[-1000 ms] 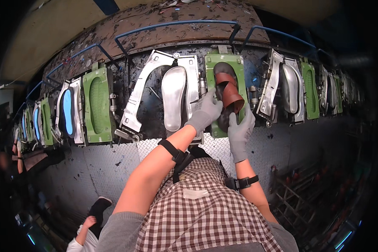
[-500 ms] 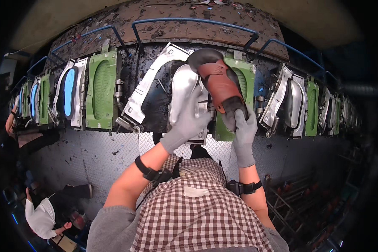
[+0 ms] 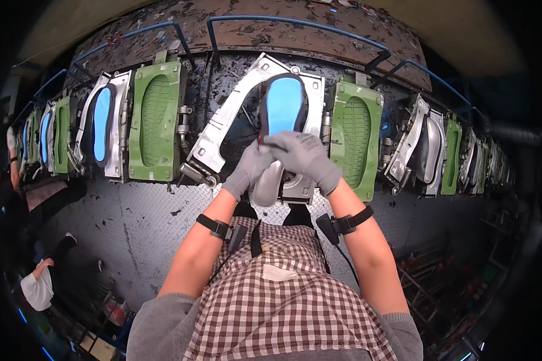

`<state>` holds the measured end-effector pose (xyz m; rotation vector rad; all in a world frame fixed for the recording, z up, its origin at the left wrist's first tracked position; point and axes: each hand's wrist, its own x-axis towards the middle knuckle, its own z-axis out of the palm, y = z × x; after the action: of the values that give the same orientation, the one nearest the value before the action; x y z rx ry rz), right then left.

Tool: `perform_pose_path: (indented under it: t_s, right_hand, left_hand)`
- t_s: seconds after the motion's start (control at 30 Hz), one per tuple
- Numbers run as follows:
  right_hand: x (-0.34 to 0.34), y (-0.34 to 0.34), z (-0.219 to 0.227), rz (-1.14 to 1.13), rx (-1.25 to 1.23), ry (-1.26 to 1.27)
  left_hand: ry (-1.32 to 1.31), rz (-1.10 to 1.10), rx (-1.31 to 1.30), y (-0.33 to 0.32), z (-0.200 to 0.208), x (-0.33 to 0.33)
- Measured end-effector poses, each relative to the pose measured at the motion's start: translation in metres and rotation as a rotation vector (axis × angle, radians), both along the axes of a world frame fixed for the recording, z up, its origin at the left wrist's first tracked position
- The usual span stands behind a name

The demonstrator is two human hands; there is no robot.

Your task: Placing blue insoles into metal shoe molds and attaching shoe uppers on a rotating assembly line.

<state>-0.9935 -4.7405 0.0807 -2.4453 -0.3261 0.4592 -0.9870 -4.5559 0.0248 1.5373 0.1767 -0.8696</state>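
Observation:
A shoe upper with a light blue bottom (image 3: 285,103) and dark rim sits upside down over the far part of a silver metal last (image 3: 268,185). The last's bare near end points toward me. Both gloved hands meet at the upper's near edge. My left hand (image 3: 250,165) grips the left side, its fingers curled and partly covered. My right hand (image 3: 306,155) lies across the near end, fingers bent over the edge. An open silver mold frame (image 3: 238,90) surrounds the last on its far and left sides. Most of the brown leather is hidden.
Green sole molds (image 3: 356,135) stand right of the last and to its left. Further left, another blue-bottomed upper (image 3: 102,117) sits on a last. Blue rails (image 3: 295,21) run behind the molds. A metal plate floor (image 3: 156,210) lies below; co-workers are at the far left.
The brown upper has been turned over and moved left onto the last, blue bottom facing up. My right hand has come left, next to my left hand. The view has shifted slightly.

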Motion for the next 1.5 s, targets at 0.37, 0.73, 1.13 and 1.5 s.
perform_pose_path:
  t_s: [0.37,0.73,1.13,1.5]
  right_hand:
    - [-0.102,0.059,-0.017,-0.024,0.225,0.046]
    - [-0.057,0.022,-0.030,-0.744,0.061,0.261]
    - [-0.007,-0.005,-0.044,-0.847,0.184,0.002]
    - [-0.145,-0.161,0.020,-0.322,0.335,0.177]
  left_hand:
    - [0.588,-0.072,-0.224,0.058,-0.001,-0.090]
    - [-0.001,0.217,0.050,-0.009,0.029,0.021]
    - [-0.172,0.311,-0.235,-0.069,-0.002,0.063]
    - [-0.219,0.151,0.164,-0.070,0.028,-0.067]
